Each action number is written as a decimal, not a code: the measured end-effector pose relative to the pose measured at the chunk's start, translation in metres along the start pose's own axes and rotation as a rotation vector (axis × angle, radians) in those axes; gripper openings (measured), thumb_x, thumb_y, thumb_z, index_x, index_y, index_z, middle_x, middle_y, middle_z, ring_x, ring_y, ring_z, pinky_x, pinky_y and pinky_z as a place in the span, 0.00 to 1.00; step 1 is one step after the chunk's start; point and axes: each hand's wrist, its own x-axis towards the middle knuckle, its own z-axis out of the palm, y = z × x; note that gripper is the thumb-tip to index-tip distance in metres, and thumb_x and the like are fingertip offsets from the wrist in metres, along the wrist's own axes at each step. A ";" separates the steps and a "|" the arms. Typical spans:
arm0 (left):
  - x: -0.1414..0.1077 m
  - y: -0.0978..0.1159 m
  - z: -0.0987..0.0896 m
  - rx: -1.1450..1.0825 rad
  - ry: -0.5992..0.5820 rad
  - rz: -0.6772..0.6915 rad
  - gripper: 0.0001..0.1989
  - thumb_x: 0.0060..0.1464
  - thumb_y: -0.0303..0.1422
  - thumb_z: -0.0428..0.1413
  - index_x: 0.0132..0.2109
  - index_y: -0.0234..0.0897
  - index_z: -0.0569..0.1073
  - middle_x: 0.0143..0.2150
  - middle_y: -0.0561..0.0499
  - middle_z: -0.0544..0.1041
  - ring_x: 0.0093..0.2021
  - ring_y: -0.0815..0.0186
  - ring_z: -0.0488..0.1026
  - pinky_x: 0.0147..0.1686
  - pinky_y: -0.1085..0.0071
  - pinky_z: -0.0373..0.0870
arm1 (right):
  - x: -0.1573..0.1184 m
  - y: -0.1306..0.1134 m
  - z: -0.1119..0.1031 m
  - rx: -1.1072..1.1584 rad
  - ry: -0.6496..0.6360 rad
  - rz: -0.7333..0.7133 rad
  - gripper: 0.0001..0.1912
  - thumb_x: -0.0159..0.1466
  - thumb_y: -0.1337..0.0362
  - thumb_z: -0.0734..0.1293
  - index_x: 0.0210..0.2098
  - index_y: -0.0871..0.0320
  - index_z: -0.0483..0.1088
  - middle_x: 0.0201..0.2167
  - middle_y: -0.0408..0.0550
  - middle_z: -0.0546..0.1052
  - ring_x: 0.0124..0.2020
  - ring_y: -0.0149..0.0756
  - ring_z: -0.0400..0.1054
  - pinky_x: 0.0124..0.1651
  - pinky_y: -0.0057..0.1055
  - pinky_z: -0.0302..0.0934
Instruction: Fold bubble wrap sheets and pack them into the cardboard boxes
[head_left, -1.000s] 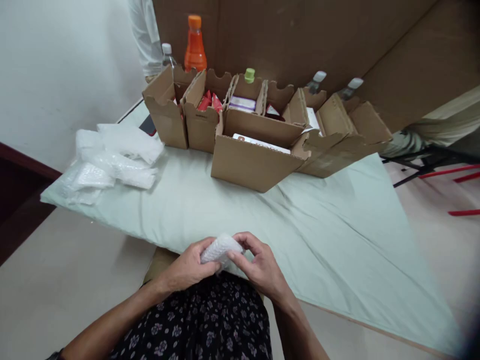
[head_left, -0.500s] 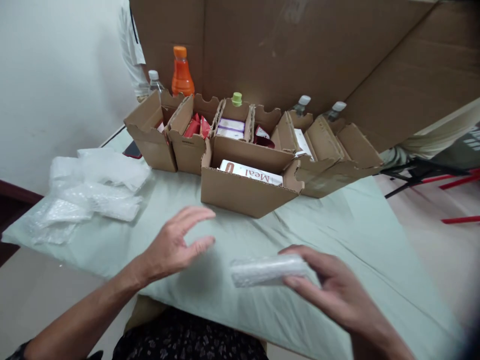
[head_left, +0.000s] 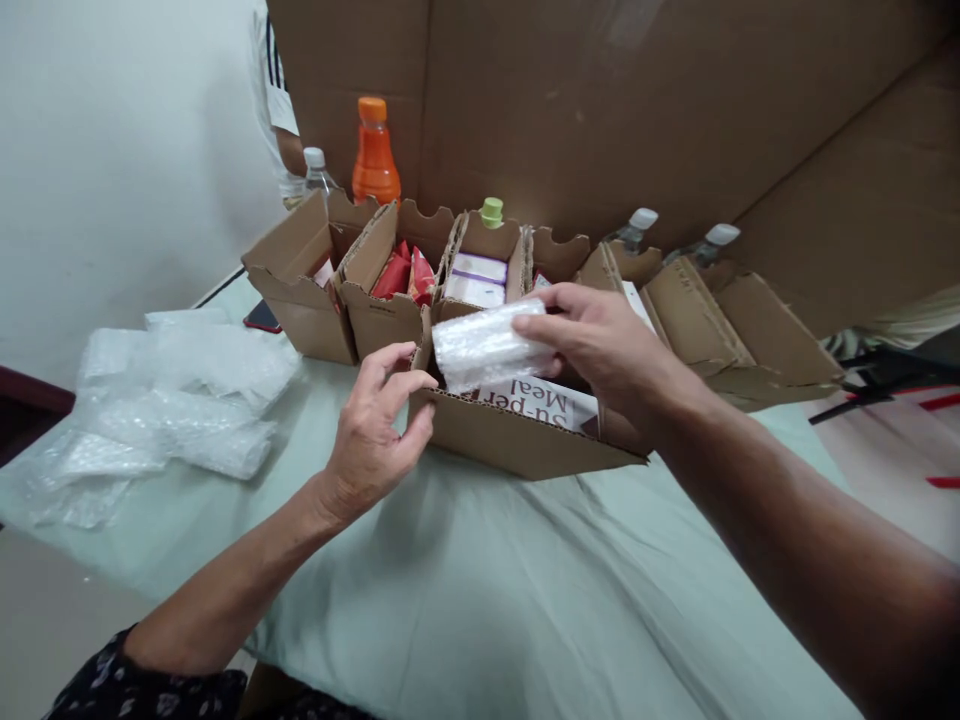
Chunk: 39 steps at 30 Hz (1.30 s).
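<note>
My right hand [head_left: 581, 335] is closed around a bubble-wrapped packet [head_left: 487, 345], holding it tilted over the front cardboard box [head_left: 517, 435]. Inside that box lies a white carton with "Meal" lettering [head_left: 559, 402], partly covered by the packet and my fingers. At the box's left front corner is my left hand [head_left: 379, 415], its fingers bent but apart, with fingertips at the cardboard and nothing held. Whether those fingertips press on the box I cannot tell.
Behind stands a row of open cardboard boxes, one with red packets [head_left: 405, 272], another with white-and-purple packs [head_left: 478, 278]. An orange bottle [head_left: 376, 165] and several clear bottles stand behind them. Bubble wrap [head_left: 180, 390] lies left, near a phone [head_left: 262, 317]. A person's sleeve [head_left: 279, 85] shows behind.
My right hand has carried the bubble-wrapped packet forward and up from above the table to over the front box. My left hand has moved forward to that box's corner, its fingers more bent.
</note>
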 end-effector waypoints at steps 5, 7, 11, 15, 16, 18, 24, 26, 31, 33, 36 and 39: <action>0.000 -0.003 0.003 -0.048 0.010 -0.024 0.11 0.59 0.23 0.58 0.47 0.41 0.75 0.63 0.43 0.69 0.63 0.56 0.72 0.63 0.53 0.73 | 0.031 0.003 0.017 -0.360 0.021 -0.219 0.05 0.56 0.68 0.74 0.30 0.59 0.74 0.21 0.41 0.71 0.24 0.30 0.67 0.26 0.27 0.65; -0.001 -0.005 0.004 -0.039 0.008 -0.031 0.10 0.60 0.24 0.58 0.47 0.41 0.75 0.64 0.43 0.69 0.63 0.55 0.72 0.62 0.53 0.73 | 0.036 -0.008 0.024 -0.464 0.056 -0.304 0.06 0.54 0.70 0.75 0.30 0.59 0.74 0.22 0.41 0.71 0.29 0.34 0.71 0.33 0.30 0.69; -0.002 -0.006 0.004 -0.047 0.006 -0.029 0.10 0.61 0.25 0.58 0.47 0.41 0.76 0.64 0.42 0.69 0.63 0.55 0.72 0.61 0.54 0.74 | 0.032 -0.034 0.037 -0.410 -0.007 -0.257 0.10 0.55 0.75 0.73 0.36 0.60 0.77 0.25 0.41 0.72 0.34 0.38 0.74 0.37 0.34 0.72; -0.005 -0.006 0.002 -0.049 0.016 -0.023 0.10 0.61 0.25 0.57 0.48 0.42 0.76 0.64 0.42 0.69 0.61 0.56 0.73 0.57 0.56 0.77 | 0.021 -0.039 0.025 -0.236 -0.068 -0.119 0.05 0.61 0.74 0.71 0.36 0.61 0.76 0.23 0.41 0.72 0.24 0.29 0.70 0.25 0.26 0.66; -0.005 -0.007 0.001 -0.033 0.023 -0.013 0.10 0.61 0.25 0.57 0.48 0.42 0.76 0.64 0.42 0.69 0.61 0.56 0.72 0.56 0.56 0.77 | 0.017 -0.037 0.018 -0.212 -0.033 -0.099 0.04 0.62 0.74 0.70 0.37 0.61 0.76 0.23 0.40 0.72 0.21 0.27 0.68 0.23 0.24 0.64; -0.003 -0.007 -0.003 0.014 0.035 0.028 0.11 0.60 0.26 0.58 0.48 0.42 0.77 0.64 0.42 0.70 0.62 0.53 0.71 0.56 0.54 0.76 | 0.008 -0.035 0.004 -0.178 0.069 -0.063 0.04 0.64 0.74 0.69 0.39 0.63 0.75 0.22 0.39 0.73 0.18 0.25 0.66 0.20 0.22 0.60; 0.035 -0.005 -0.021 -0.024 -0.140 0.190 0.10 0.61 0.29 0.55 0.48 0.40 0.78 0.48 0.45 0.81 0.56 0.53 0.75 0.58 0.50 0.73 | -0.017 -0.034 -0.018 -0.189 0.195 -0.071 0.07 0.64 0.70 0.73 0.42 0.64 0.76 0.23 0.40 0.76 0.19 0.24 0.68 0.20 0.20 0.59; 0.055 -0.005 -0.021 -0.049 -0.257 0.180 0.11 0.62 0.30 0.52 0.45 0.39 0.79 0.42 0.46 0.81 0.51 0.54 0.77 0.56 0.52 0.74 | -0.024 -0.034 -0.023 -0.202 0.224 -0.104 0.07 0.64 0.70 0.74 0.41 0.62 0.76 0.26 0.41 0.77 0.22 0.24 0.68 0.22 0.20 0.60; 0.103 -0.006 -0.003 0.056 -0.583 0.146 0.09 0.59 0.30 0.54 0.31 0.40 0.76 0.24 0.51 0.72 0.32 0.57 0.76 0.46 0.56 0.75 | -0.042 -0.020 -0.045 -0.236 0.353 -0.112 0.08 0.62 0.68 0.74 0.42 0.61 0.78 0.23 0.39 0.76 0.22 0.24 0.66 0.24 0.22 0.56; 0.119 0.003 0.005 0.249 -0.779 0.157 0.08 0.56 0.29 0.56 0.28 0.40 0.73 0.22 0.52 0.70 0.29 0.57 0.76 0.41 0.59 0.75 | -0.049 -0.010 -0.055 -0.262 0.363 -0.130 0.10 0.62 0.65 0.74 0.42 0.60 0.78 0.24 0.40 0.76 0.22 0.24 0.66 0.24 0.23 0.56; 0.134 0.025 0.011 0.514 -1.082 0.062 0.04 0.55 0.28 0.56 0.34 0.37 0.75 0.27 0.47 0.77 0.35 0.52 0.79 0.41 0.59 0.74 | -0.056 0.002 -0.064 -0.310 0.365 -0.168 0.14 0.60 0.60 0.75 0.44 0.58 0.78 0.23 0.39 0.76 0.21 0.26 0.64 0.23 0.24 0.54; 0.137 0.037 0.013 0.518 -1.200 -0.016 0.11 0.56 0.29 0.54 0.45 0.35 0.77 0.35 0.42 0.82 0.38 0.51 0.80 0.41 0.58 0.74 | -0.062 0.009 -0.065 -0.289 0.345 -0.171 0.17 0.58 0.56 0.75 0.44 0.57 0.78 0.21 0.38 0.74 0.20 0.27 0.62 0.21 0.24 0.52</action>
